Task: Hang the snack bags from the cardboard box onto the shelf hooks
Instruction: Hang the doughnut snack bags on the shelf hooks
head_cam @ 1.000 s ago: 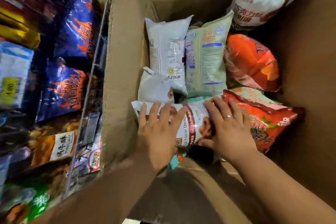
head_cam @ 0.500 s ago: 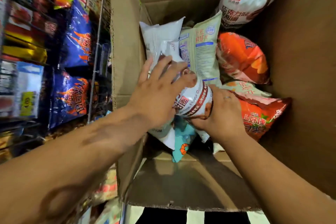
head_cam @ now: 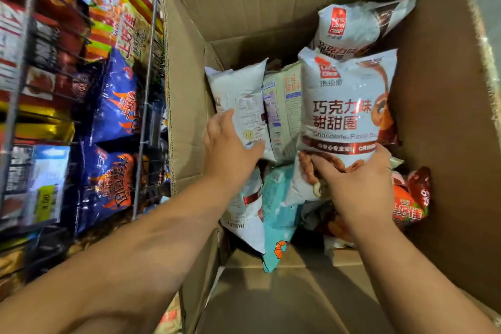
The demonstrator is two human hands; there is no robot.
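The right hand (head_cam: pixel 360 184) grips the bottom end of a white chocolate-doughnut snack bag (head_cam: pixel 344 106), fingers curled round its lower edge. The bag stands upright above the other packs inside the open cardboard box (head_cam: pixel 244 3). Its long axis runs up the view, the top seal points to the far wall of the box, and the printed front faces the camera.

The left hand (head_cam: pixel 230 152) lies against a white bag (head_cam: pixel 238 95) standing by the box's left wall with its back label showing; whether its fingers curl round that bag I cannot tell. A pale green bag (head_cam: pixel 284 106) stands between the two white ones. A teal bag (head_cam: pixel 279 211) and an orange-red bag (head_cam: pixel 409 203) lie lower in the box. Just left of the box, blue flame-printed bags (head_cam: pixel 116 100) hang on a wire shelf rack (head_cam: pixel 146 89).
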